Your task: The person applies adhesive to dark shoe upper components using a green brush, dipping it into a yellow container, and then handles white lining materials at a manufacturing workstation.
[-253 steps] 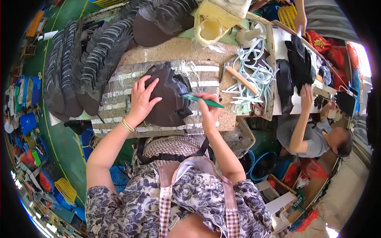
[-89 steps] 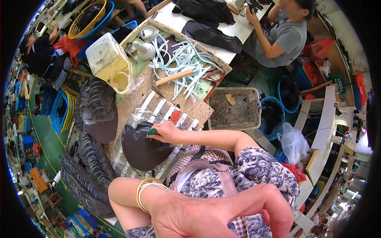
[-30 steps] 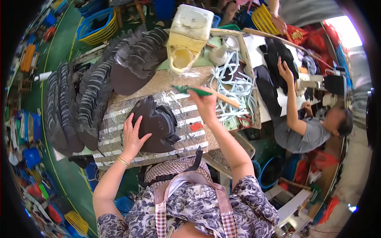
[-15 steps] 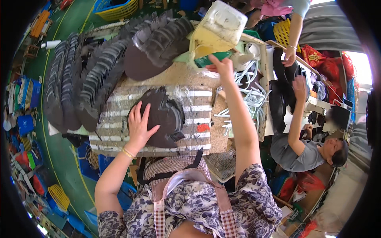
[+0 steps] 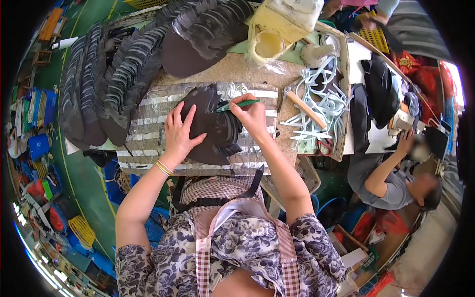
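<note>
My left hand lies with fingers spread on a stack of dark, curved flat pieces, on a board with white stripes. In my right hand is a slim green-handled brush, pinched between the fingers. Its tip meets the upper right part of the stack, where the layered edges fan out; the bristles are hard to make out. Beyond my right hand sits a cut-open yellowish plastic container with a pale, round opening.
Long overlapping rows of dark pieces cover the table's left and back. Pale strips lie in a tray at right, with a wooden-handled tool across them. A co-worker in grey sits at right; another person's hands show at upper right.
My right hand has come from the yellowish container down to the stack, bringing the green-handled brush. My left hand stays on the dark pieces. The co-worker's raised hand has lowered.
</note>
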### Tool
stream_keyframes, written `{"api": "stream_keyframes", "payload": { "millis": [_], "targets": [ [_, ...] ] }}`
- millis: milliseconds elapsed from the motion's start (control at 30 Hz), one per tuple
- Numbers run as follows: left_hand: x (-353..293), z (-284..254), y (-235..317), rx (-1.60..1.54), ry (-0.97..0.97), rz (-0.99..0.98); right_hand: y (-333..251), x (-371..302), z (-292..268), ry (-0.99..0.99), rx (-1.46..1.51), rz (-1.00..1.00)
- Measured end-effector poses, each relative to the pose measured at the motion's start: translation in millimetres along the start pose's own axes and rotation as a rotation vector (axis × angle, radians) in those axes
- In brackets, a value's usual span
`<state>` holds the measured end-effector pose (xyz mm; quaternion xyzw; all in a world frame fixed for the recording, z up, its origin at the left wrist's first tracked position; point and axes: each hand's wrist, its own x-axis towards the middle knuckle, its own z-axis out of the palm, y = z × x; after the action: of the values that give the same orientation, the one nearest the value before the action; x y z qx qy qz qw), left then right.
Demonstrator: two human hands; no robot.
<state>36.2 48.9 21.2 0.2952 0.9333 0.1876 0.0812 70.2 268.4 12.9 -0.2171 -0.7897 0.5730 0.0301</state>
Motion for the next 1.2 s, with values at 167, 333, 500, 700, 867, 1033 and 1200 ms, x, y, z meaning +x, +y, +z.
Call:
{"api": "stream_keyframes", "payload": {
  "millis": [167, 333, 500, 700, 867, 1033, 1200],
  "targets": [
    [-4, 3, 1, 0.051, 0.012, 0.002, 47, -82, 5, 0.156, 0.473, 0.032],
    [1, 3, -4, 0.048, 0.017, 0.027, 35, -97, 3, 0.204, 0.481, 0.006],
    [5, -1, -12, 0.021, -0.007, 0.044, 4, -70, 28, 0.148, -0.034, -0.287],
    [8, -2, -13, 0.074, 0.028, 0.046, 37, -144, 23, 0.014, 0.016, -0.349],
    [3, -7, -17, 0.011, 0.032, 0.018, -24, -56, 30, -0.034, -0.247, -0.212],
    [14, -3, -8, -0.011, 0.011, 0.032, -2, 32, 49, 0.243, -0.400, -0.364],
    [14, -6, -12, 0.023, 0.007, 0.000, -17, -24, 34, 0.180, -0.154, -0.333]
  ]
}}
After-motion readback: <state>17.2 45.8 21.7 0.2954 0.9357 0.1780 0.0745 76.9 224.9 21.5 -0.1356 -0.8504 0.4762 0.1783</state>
